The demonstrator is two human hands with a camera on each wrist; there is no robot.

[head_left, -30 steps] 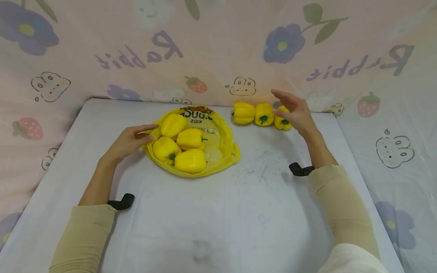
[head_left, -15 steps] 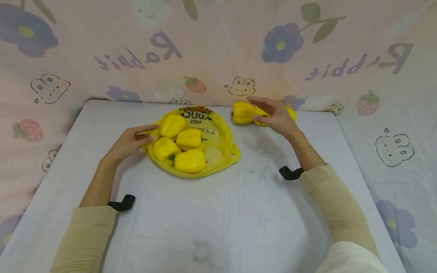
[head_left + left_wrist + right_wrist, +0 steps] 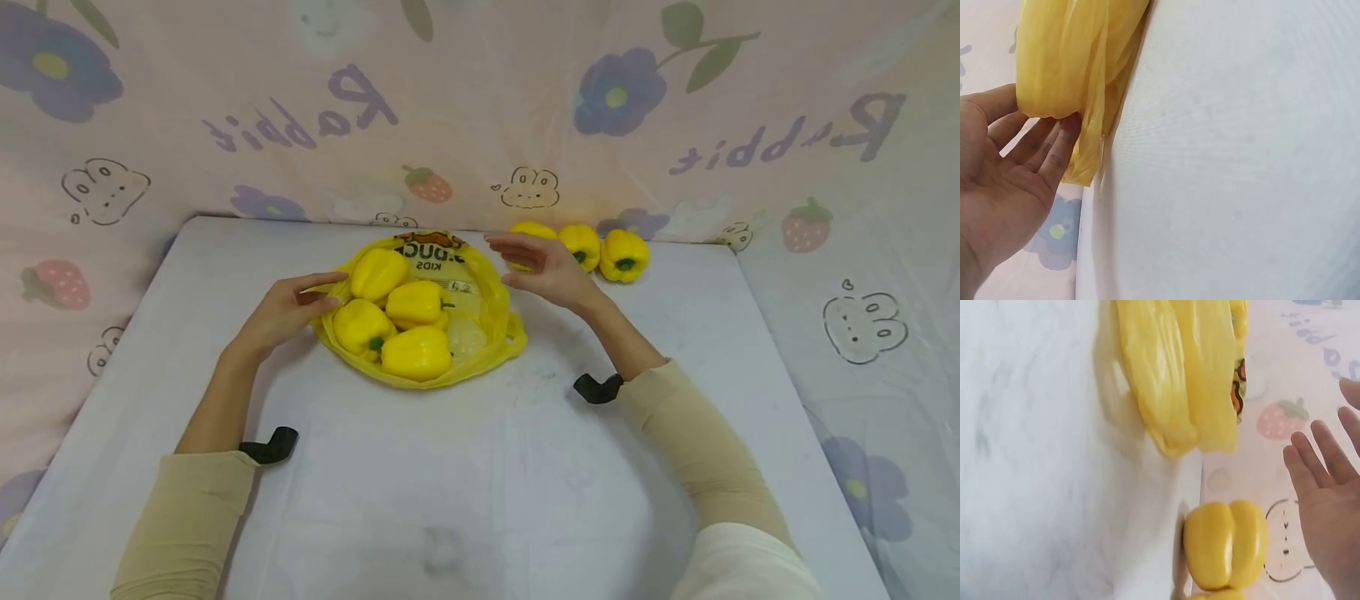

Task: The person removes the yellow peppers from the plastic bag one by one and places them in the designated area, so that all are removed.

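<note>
A yellow plastic bag (image 3: 495,287) stands open on the table, printed dark on its inner far side. Several yellow bell peppers (image 3: 417,354) lie inside it. My left hand (image 3: 281,315) holds the bag's left rim; in the left wrist view its fingers (image 3: 1054,153) press against the yellow plastic, part of them hidden behind it. By the bag's right rim hovers my right hand (image 3: 551,273), fingers extended and holding nothing. Three more peppers stand in a row behind and to the right, the leftmost bell pepper (image 3: 1225,545) partly covered by this hand in the head view.
The white table (image 3: 420,467) carries bag and peppers. A patterned curtain (image 3: 480,108) hangs along its back edge and around the sides. Black wrist-mounted pieces project from both sleeves, one being the right black piece (image 3: 597,388).
My right hand has swept left from over the rightmost peppers to the bag's right rim, uncovering the right-hand peppers in the row. My left hand has stayed at the bag.
</note>
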